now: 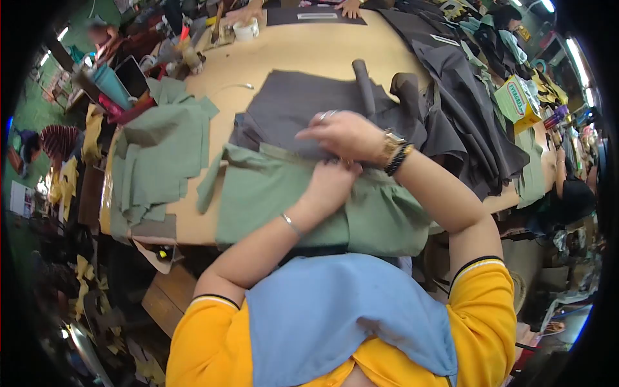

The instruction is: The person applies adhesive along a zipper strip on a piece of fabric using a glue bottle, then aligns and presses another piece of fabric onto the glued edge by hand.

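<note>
My left hand (332, 182) presses at the upper edge of a green piece of fabric (277, 200), its fingers bent together on the cloth. The fabric lies along the table's near side and drapes over the edge. Just above, my right hand (348, 134) crosses close over the left fingertips. Its fingers reach left over dark grey fabric (284, 103), apparently with nothing in them; its thumb side is partly hidden. The grey sheets lie beyond the green one and partly meet its upper edge. A rolled grey piece (363, 87) rests on them.
More green fabric (161, 142) lies at the left, and a large dark grey heap (461, 103) at the right. A white tub (245, 29) stands at the back. Another person's hand (351, 8) touches a dark sheet (316, 16) there. An Evergreen box (518, 100) sits far right.
</note>
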{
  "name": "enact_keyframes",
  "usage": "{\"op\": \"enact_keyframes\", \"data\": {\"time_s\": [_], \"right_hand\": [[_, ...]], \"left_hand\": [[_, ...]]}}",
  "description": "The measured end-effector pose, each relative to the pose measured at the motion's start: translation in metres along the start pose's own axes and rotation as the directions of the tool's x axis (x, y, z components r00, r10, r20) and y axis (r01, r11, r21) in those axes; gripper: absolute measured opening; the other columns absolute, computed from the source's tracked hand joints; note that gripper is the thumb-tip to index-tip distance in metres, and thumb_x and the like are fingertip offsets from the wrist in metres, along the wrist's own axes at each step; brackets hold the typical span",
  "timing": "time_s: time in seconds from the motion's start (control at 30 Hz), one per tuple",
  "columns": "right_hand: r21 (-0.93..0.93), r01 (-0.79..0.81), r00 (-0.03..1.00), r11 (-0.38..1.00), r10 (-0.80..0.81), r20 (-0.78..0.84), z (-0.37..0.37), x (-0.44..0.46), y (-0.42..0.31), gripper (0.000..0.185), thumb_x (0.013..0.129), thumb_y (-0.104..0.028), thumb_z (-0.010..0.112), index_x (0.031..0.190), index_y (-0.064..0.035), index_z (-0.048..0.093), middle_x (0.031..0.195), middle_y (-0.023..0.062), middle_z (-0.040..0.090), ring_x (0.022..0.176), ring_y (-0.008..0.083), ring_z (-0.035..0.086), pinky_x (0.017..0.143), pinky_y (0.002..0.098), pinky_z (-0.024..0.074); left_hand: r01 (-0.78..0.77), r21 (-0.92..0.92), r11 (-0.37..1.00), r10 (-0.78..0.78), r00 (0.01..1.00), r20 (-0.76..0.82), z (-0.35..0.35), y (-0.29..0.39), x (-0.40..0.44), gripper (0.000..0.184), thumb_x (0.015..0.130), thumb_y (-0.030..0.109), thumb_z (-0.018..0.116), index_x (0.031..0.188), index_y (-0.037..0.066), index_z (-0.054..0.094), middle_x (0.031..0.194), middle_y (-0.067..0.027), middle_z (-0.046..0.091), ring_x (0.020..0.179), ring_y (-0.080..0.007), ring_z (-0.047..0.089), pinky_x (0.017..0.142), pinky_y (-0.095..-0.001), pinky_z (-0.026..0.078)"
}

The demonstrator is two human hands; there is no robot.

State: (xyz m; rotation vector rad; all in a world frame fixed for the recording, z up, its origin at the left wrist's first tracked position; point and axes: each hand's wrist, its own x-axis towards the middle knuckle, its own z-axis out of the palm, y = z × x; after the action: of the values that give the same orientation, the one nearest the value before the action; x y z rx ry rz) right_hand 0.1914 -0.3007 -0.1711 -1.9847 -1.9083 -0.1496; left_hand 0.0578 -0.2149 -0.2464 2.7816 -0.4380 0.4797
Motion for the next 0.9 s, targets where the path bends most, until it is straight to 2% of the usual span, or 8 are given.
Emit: {"op": "enact_keyframes", "data": {"time_s": [0.13, 0.23, 0.33, 0.47, 0.57, 0.63, 0.77, 0.9], "right_hand": [[-0.074, 0.4, 0.912, 0.914, -0.388, 0.134, 0.027, 0.024, -0.006, 0.034, 0.088, -0.015, 0.058, 0.117, -0.0252, 0.071, 0.126, 0.0017, 0.062, 0.113, 0.0227, 0.062, 0.083, 0.038, 0.0538], [-0.142, 0.48, 0.863, 0.866, -0.436, 0.256, 0.03, 0.03, -0.004, 0.029, 0.084, -0.018, 0.063, 0.111, -0.0251, 0.071, 0.133, 0.003, 0.059, 0.118, 0.0222, 0.059, 0.092, 0.0388, 0.0496], [-0.211, 0.455, 0.89, 0.865, -0.439, 0.121, 0.015, 0.03, 0.015, 0.021, 0.081, -0.021, 0.066, 0.101, -0.0226, 0.071, 0.134, 0.0022, 0.059, 0.122, 0.0227, 0.057, 0.098, 0.0404, 0.0469], [-0.379, 0.352, 0.93, 0.856, -0.366, 0.035, -0.042, 0.029, 0.036, 0.024, 0.07, -0.023, 0.074, 0.091, -0.0152, 0.066, 0.122, 0.0005, 0.064, 0.121, 0.0205, 0.056, 0.107, 0.0421, 0.0426], [-0.414, 0.23, 0.953, 0.881, -0.289, -0.086, -0.105, 0.028, 0.036, 0.024, 0.07, -0.013, 0.071, 0.092, -0.013, 0.06, 0.115, 0.0002, 0.066, 0.115, 0.0216, 0.06, 0.115, 0.0484, 0.0385], [-0.472, 0.141, 0.976, 0.87, -0.203, -0.082, -0.14, 0.025, 0.029, 0.018, 0.077, -0.013, 0.07, 0.091, -0.0136, 0.059, 0.089, 0.0018, 0.066, 0.094, 0.0236, 0.067, 0.115, 0.0503, 0.0375], [-0.614, 0.08, 0.968, 0.785, -0.207, -0.139, -0.195, 0.029, 0.033, 0.012, 0.087, -0.02, 0.069, 0.091, -0.0121, 0.061, 0.08, 0.0061, 0.065, 0.077, 0.0281, 0.067, 0.075, 0.0411, 0.0539], [-0.711, -0.047, 0.967, 0.702, -0.147, -0.209, -0.226, 0.025, 0.065, 0.011, 0.091, -0.022, 0.064, 0.088, -0.0108, 0.064, 0.077, 0.0075, 0.067, 0.07, 0.0272, 0.069, 0.064, 0.0392, 0.0563]], "left_hand": [[-0.184, -0.177, 0.967, 0.183, 0.983, -0.021, -0.022, 0.014, -0.019, 0.013, 0.086, 0.01, 0.063, 0.098, 0.009, 0.066, 0.098, -0.0078, 0.065, 0.085, -0.0265, 0.067, 0.072, -0.0386, 0.053], [-0.279, -0.263, 0.924, 0.267, 0.96, -0.081, -0.047, 0.013, -0.028, 0.01, 0.084, 0.01, 0.068, 0.093, 0.007, 0.064, 0.093, -0.0081, 0.063, 0.082, -0.0265, 0.066, 0.073, -0.0387, 0.052], [-0.297, -0.416, 0.86, 0.236, 0.953, -0.192, -0.073, 0.005, -0.035, 0.015, 0.081, 0.012, 0.073, 0.088, 0.006, 0.061, 0.089, -0.0087, 0.062, 0.08, -0.0269, 0.063, 0.075, -0.0383, 0.052], [-0.077, -0.371, 0.926, 0.021, 0.988, -0.152, -0.099, -0.012, -0.037, 0.017, 0.078, 0.007, 0.075, 0.084, 0.007, 0.06, 0.09, -0.0108, 0.062, 0.079, -0.0262, 0.064, 0.07, -0.034, 0.053], [0.01, -0.559, 0.829, -0.3, 0.852, -0.43, -0.108, -0.028, -0.019, 0.014, 0.078, 0.002, 0.073, 0.086, 0.006, 0.063, 0.085, -0.0098, 0.062, 0.074, -0.0213, 0.064, 0.064, -0.0328, 0.051], [0.143, -0.601, 0.786, -0.428, 0.827, -0.363, -0.114, -0.041, -0.009, 0.015, 0.079, 0.002, 0.07, 0.093, 0.004, 0.066, 0.078, -0.0095, 0.061, 0.067, -0.0189, 0.061, 0.061, -0.0332, 0.05], [0.399, -0.363, 0.842, -0.438, 0.899, -0.028, -0.119, -0.094, 0.01, 0.026, 0.081, 0.004, 0.062, 0.107, 0.001, 0.067, 0.091, -0.0241, 0.069, 0.087, -0.0393, 0.068, 0.078, -0.0461, 0.054], [0.415, -0.064, 0.908, -0.42, 0.896, -0.145, -0.122, -0.182, 0.061, 0.029, 0.09, 0.017, 0.058, 0.114, 0.01, 0.072, 0.098, -0.0243, 0.071, 0.091, -0.0419, 0.07, 0.083, -0.0492, 0.056]]}}
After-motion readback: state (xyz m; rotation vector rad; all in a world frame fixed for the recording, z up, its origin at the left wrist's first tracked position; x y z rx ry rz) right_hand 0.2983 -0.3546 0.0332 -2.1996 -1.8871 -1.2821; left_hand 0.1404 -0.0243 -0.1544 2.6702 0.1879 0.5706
